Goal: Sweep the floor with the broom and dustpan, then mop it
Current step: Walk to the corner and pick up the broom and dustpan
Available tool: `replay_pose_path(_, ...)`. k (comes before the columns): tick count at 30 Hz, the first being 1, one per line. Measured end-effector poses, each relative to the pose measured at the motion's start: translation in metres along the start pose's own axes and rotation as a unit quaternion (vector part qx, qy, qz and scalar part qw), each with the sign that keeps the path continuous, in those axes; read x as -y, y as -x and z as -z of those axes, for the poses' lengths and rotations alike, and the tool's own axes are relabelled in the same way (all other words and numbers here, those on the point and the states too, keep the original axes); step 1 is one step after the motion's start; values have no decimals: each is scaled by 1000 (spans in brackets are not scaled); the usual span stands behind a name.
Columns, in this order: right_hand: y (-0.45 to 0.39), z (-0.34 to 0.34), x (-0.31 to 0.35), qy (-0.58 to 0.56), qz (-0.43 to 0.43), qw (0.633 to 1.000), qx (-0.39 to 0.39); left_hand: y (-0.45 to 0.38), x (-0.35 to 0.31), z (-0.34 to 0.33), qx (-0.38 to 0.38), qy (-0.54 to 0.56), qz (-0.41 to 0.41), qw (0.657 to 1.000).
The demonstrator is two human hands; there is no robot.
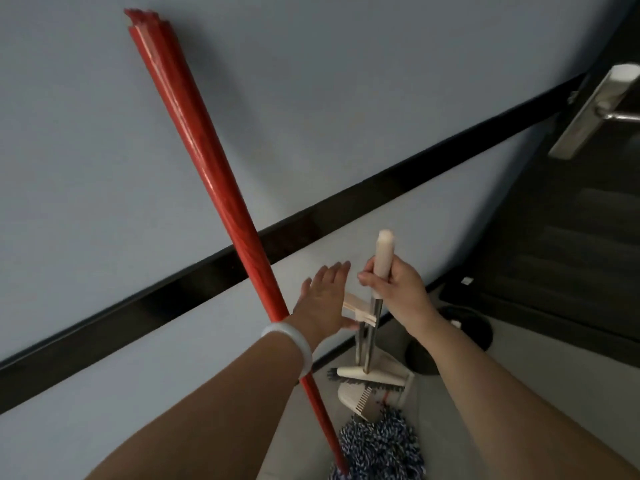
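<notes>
Here, right hand (393,285) grip clamped on smooth cream broom handle (384,252), left hand (323,299) open (fingers spread).

This looks like an indoor corner of a home or office, shown by a plain pale grey wall (346,81) crossed by a dark band (207,271), a dark wooden door (571,237) with a metal lever handle (602,98), and a light floor (485,410).
</notes>
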State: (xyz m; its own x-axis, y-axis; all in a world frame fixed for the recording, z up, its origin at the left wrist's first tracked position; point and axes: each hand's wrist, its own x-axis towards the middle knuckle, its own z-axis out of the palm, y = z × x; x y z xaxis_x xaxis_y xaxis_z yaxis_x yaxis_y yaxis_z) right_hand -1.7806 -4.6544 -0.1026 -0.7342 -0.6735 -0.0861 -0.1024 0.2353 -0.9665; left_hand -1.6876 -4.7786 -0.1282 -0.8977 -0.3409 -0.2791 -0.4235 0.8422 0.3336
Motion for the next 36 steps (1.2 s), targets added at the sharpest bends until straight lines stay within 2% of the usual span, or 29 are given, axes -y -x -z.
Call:
replay_pose_path(5, 16, 33, -4, -36, 5, 999, 17, -14, -2, -10, 28, -56, -77, 995)
replay_pose_path(15, 56, 73, -13, -60, 15, 998, 32, -24, -34, -25, 45, -201, -162, 965)
replay_pose_path(18, 70, 78, -17, -70, 21, 997, 35, -24, -42, -32, 57, -201, -187, 960)
replay_pose_path(23, 89, 89, -19, -79, 15, 997, 21, -19, -63, -41, 163, -165, -166, 959)
replay_pose_path(30, 112, 119, -18, -22, 31, 999, 16, -14, -76, -50, 116, -170, -224, 953)
replay_pose_path(36, 137, 136, -15, 6, 21, 999, 23, -14, -96, -49, 142, -183, -247, 941)
